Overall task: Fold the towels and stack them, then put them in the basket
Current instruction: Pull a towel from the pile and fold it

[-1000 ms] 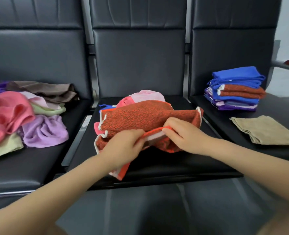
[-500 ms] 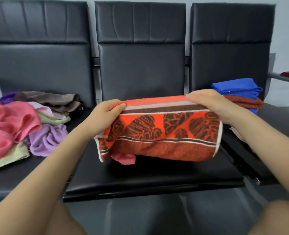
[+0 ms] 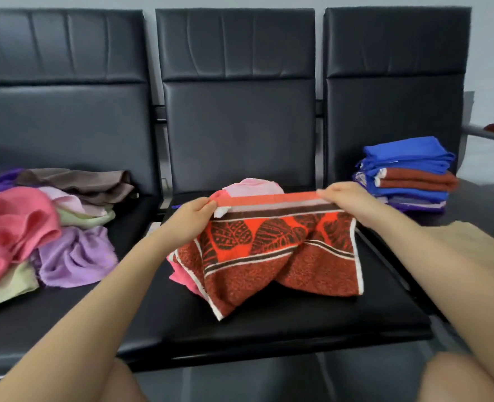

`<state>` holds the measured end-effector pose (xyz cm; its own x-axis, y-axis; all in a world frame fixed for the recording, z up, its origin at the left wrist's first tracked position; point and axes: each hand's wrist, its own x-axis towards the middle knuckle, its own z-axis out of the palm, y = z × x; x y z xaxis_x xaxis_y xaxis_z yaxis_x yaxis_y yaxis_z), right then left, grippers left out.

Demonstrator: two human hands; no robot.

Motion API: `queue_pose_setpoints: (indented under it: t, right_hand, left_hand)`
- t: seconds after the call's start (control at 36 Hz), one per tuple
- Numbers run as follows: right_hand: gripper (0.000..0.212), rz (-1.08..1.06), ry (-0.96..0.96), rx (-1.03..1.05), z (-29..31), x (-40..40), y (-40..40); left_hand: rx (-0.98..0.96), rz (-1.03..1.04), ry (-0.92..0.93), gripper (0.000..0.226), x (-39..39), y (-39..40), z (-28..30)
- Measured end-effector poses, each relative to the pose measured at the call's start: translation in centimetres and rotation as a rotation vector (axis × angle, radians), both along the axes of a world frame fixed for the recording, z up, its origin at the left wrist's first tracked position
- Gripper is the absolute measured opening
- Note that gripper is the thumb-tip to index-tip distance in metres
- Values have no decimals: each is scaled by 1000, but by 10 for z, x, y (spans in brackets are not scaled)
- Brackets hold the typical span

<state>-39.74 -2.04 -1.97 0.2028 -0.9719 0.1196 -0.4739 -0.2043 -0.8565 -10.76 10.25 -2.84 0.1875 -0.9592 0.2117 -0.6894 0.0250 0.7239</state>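
Several folded towels (image 3: 407, 173) already sit stacked at 2 o'clock, while an unfolded heap (image 3: 41, 227) waits at 9 o'clock. Left hand (image 3: 188, 221) and right hand (image 3: 350, 201) each pinch a top corner of the orange leaf-patterned towel (image 3: 277, 250), held over the middle seat (image 3: 269, 323); no basket is visible, so much seems left.

Bare arms, no sleeves

Left hand (image 3: 189, 220) and right hand (image 3: 348, 200) are bare; both forearms uncovered, knees bare below.
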Motion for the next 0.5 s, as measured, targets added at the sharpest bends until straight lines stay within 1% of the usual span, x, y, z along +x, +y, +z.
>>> queue_pose_setpoints:
  t: [0.03, 0.08, 0.17, 0.25, 0.31, 0.36, 0.42, 0.47, 0.5]
  right_hand:
    - [28, -9, 18, -2, -5, 1, -3]
    - [25, -24, -5, -10, -11, 5, -11]
    - [21, -69, -136, -23, -9, 15, -24]
    - [30, -103, -271, -25, -5, 27, -38]
    - [29, -106, -327, -28, 0, 38, -48]
    - [29, -95, -331, -51, 4, 48, -54]
    - [29, -62, -283, -91, 4, 59, -58]
    - [26, -8, -185, -125, -4, 69, -61]
    - [23, 24, -112, -133, -11, 73, -64]
  left_hand:
    - [26, 5, 1, 30, -1, -1, -2]
    - [55, 6, -56, 34, -3, -1, 0]
    - [47, -19, -154, 35, -5, -1, 6]
    - [34, -26, -198, 42, -1, -5, 5]
    - [-38, 2, -244, 38, 4, -12, 2]
    - [-163, 44, -174, 29, 10, -18, 0]
    - [-235, 105, -16, 24, 17, -26, 0]
    - [-216, 182, 119, 29, 29, -36, -5]
    - [-193, 219, 163, 35, 35, -41, -8]
